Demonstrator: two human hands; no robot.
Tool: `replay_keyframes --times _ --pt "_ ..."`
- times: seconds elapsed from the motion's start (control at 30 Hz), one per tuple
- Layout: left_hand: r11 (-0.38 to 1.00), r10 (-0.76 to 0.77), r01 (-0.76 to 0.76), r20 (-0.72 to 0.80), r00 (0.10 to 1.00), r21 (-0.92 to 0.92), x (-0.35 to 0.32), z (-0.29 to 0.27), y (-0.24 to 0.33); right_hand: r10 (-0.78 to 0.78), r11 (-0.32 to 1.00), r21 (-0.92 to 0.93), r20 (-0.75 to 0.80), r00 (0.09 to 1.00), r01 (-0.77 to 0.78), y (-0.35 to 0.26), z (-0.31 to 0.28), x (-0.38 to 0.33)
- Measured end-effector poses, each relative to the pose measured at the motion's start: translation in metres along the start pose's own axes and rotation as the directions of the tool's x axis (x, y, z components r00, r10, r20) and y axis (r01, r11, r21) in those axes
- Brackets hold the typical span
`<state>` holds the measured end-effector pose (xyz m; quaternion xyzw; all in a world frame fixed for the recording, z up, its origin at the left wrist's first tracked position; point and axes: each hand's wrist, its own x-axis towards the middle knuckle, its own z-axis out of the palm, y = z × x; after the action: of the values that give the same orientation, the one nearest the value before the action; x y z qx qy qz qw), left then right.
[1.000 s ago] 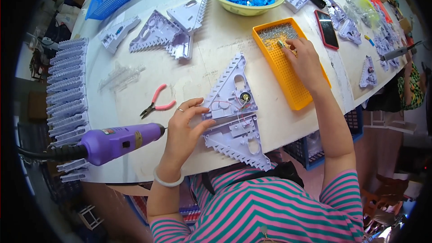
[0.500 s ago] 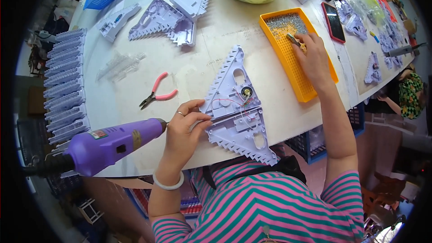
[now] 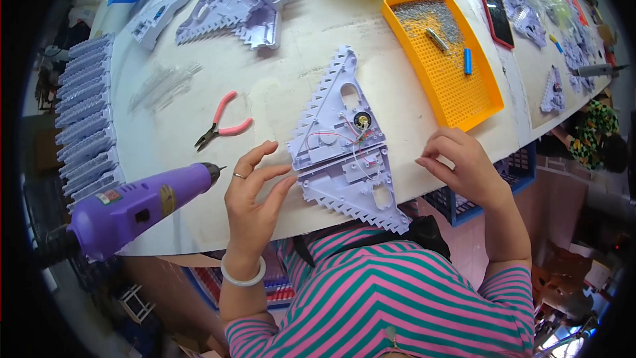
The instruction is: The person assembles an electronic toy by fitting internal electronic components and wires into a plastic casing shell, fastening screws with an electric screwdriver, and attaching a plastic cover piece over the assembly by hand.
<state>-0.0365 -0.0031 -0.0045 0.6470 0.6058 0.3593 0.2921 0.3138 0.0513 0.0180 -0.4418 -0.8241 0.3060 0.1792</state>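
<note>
Left grip spread, right grip loosely curled, slack red-and-white wires are risking pinching between lilac toothed plastic casings.

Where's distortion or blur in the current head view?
Head view: black fisheye corners, near edge of the white tabletop bows; head view: toothed lilac plastic shells between the hands and orange perforated plastic tray fairly sharp; head view: clear plastic pieces, left, look faint.
</note>
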Motion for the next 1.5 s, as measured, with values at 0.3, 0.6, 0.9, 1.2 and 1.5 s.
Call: replay_keyframes --times 0.3,0.6,0.9,1.2,1.5 --pt "0.995 0.035 -0.046 -0.118 0.992 -0.092 0.021 0.004 0.008 0.126 0.988 0.118 -0.253 0.959 -0.098 0.008 -0.007 0.024" --pt "0.993 0.097 -0.107 -0.153 0.983 -0.056 0.028 -0.007 0.011 0.111 0.990 -0.019 -0.495 0.862 -0.139 0.037 -0.028 0.053" --pt "0.955 0.066 -0.075 -0.040 0.997 -0.288 0.033 -0.011 0.015 0.277 0.957 0.059 -0.486 0.829 -0.286 0.054 -0.039 0.061" --pt "0.969 0.084 -0.074 0.033 0.996 -0.237 0.019 -0.034 0.039 0.150 0.988 0.042 -0.405 0.902 -0.146 0.040 -0.017 0.069" --pt "0.486 0.341 -0.254 -0.086 0.936 -0.836 -0.025 -0.089 0.035 0.152 0.988 0.078 -0.413 0.898 -0.131 0.050 -0.010 0.060"
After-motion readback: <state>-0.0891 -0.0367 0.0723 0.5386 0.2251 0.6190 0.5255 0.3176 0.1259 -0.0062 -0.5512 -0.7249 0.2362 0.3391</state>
